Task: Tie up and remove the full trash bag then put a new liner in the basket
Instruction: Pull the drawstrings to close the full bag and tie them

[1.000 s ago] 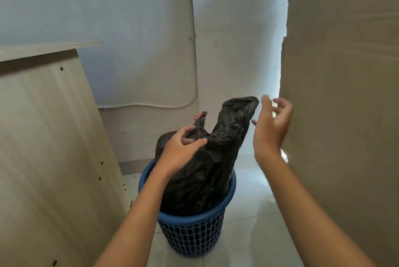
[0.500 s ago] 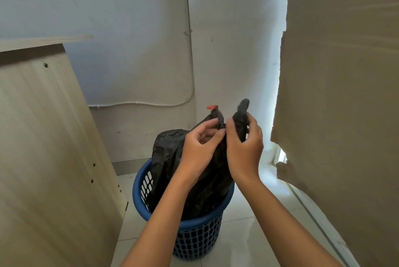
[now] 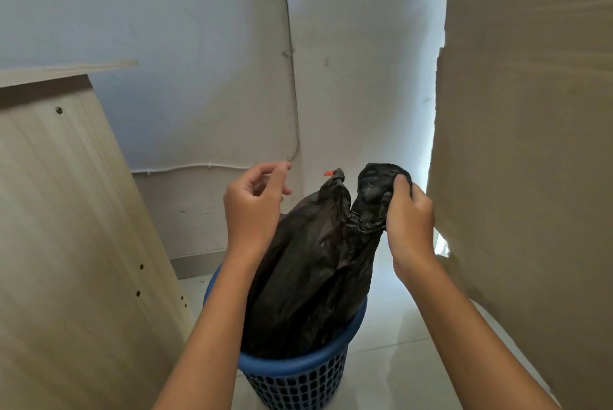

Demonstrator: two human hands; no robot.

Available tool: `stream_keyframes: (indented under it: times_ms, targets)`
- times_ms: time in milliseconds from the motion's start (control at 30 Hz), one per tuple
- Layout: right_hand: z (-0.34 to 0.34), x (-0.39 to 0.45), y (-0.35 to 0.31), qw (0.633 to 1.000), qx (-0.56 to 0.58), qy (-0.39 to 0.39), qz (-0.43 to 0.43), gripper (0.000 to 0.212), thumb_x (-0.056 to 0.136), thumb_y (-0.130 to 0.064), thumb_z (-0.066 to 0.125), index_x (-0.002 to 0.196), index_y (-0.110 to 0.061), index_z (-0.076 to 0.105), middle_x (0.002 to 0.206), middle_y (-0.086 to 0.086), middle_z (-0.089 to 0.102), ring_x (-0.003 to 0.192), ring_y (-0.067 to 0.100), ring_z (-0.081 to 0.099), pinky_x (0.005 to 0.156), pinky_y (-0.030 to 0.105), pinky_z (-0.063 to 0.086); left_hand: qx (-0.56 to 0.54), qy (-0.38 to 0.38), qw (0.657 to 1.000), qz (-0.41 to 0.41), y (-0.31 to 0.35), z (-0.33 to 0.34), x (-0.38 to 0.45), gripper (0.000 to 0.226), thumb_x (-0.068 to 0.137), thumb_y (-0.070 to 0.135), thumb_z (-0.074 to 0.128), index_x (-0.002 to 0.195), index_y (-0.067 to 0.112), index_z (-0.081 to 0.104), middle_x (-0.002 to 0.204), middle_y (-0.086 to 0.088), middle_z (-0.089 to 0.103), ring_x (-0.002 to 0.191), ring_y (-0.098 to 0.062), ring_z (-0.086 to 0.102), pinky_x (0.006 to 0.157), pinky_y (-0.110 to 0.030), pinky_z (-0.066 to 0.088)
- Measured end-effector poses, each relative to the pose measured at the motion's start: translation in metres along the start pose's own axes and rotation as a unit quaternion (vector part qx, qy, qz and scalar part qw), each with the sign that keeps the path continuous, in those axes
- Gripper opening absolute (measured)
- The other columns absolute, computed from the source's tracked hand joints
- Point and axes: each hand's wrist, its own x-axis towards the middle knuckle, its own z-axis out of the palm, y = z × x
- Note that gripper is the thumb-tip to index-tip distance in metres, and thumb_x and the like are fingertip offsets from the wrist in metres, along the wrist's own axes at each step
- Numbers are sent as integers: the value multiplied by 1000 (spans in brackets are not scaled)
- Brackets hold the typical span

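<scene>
A full black trash bag (image 3: 315,270) stands in a blue perforated plastic basket (image 3: 298,373) on the floor. Its top splits into two gathered ears; the left ear carries a small red tip (image 3: 329,173). My right hand (image 3: 409,220) grips the right ear of the bag, thumb pressed into the bunched plastic. Left of the bag, my left hand (image 3: 255,207) hovers with fingers curled and apart, holding nothing. My left forearm hides part of the basket's near rim.
A light wooden cabinet side (image 3: 66,244) stands close on the left. A large cardboard sheet (image 3: 530,177) leans close on the right. White walls meet in a corner behind, with a thin cable (image 3: 199,167) along them. Pale tiled floor (image 3: 398,326) lies around the basket.
My left hand has let go of the left ear and drawn back to the left. My right hand keeps hold of the right ear, now pulled apart from the left one.
</scene>
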Motion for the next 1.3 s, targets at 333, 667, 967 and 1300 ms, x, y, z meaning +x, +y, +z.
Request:
stream_keyframes:
  times_ms: [333,667,967,1300]
  targets:
    - [-9,8,7,993,34,93,63,41,97,-25,40,56,-21,30,52,-10,31,56,15,30,57,31,31,265,-527,797,-127,-60,77,75,62,101,1,48,152,36,40,152,4,50,132,-15,52,112,-38,43]
    - [-8,12,15,990,67,69,100,29,96,-33,39,84,-21,62,80,-4,60,80,18,56,74,33,48,376,-525,756,-104,-55,71,61,37,97,12,62,123,37,57,132,-2,61,117,-16,58,100,-28,43]
    - [-3,5,20,988,66,22,139,28,82,-26,69,107,-19,59,99,2,65,93,22,64,81,35,56,552,-515,646,-107,-57,70,23,42,107,21,38,148,14,47,154,-11,46,141,-33,44,116,-53,26]
    - [-4,3,18,998,-47,-11,-29,47,88,-2,53,115,-30,28,93,1,54,68,16,55,57,26,44,321,-159,932,48,-43,37,33,14,82,54,60,96,53,62,93,20,71,98,-18,66,85,-44,55]
